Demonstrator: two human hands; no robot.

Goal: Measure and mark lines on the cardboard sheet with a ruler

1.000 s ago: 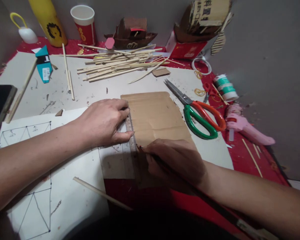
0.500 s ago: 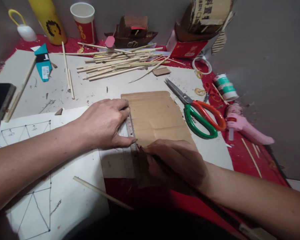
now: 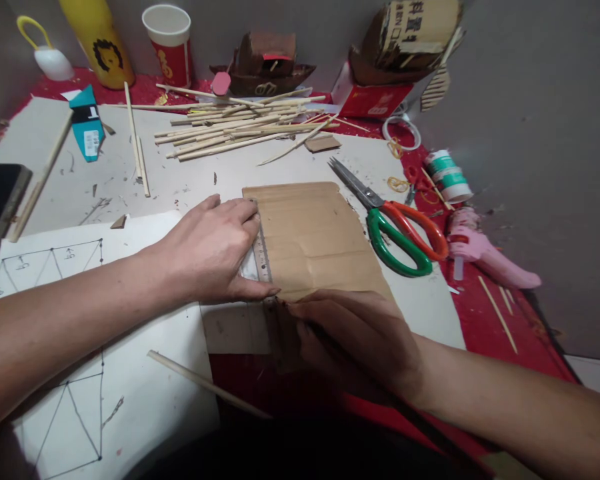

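My left hand (image 3: 213, 250) lies flat with thumb and fingers apart, pressing a clear ruler (image 3: 263, 253) along the left side of a brown cardboard piece (image 3: 320, 233). The thumb points toward my right hand (image 3: 360, 333), whose fingers pinch a slim dark pen-like tool (image 3: 285, 303). The tool's tip meets the cardboard beside the ruler's edge, and shadow hides most of its shaft. To the right of the cardboard lie scissors (image 3: 400, 233) with one green and one orange handle. Under my left forearm is a white sheet (image 3: 145, 420) with drawn triangles.
Behind the cardboard is a pile of wooden sticks (image 3: 240, 130). A paper cup (image 3: 167, 47), a yellow bottle (image 3: 97, 47) and two model boats (image 3: 265, 63) stand along the wall. A pink glue gun (image 3: 495, 257) lies at right, a phone (image 3: 0, 207) at left.
My right hand and the tool tip have slid slightly down along the ruler, toward me. My left thumb has shifted a little lower too. The cardboard stays in place.
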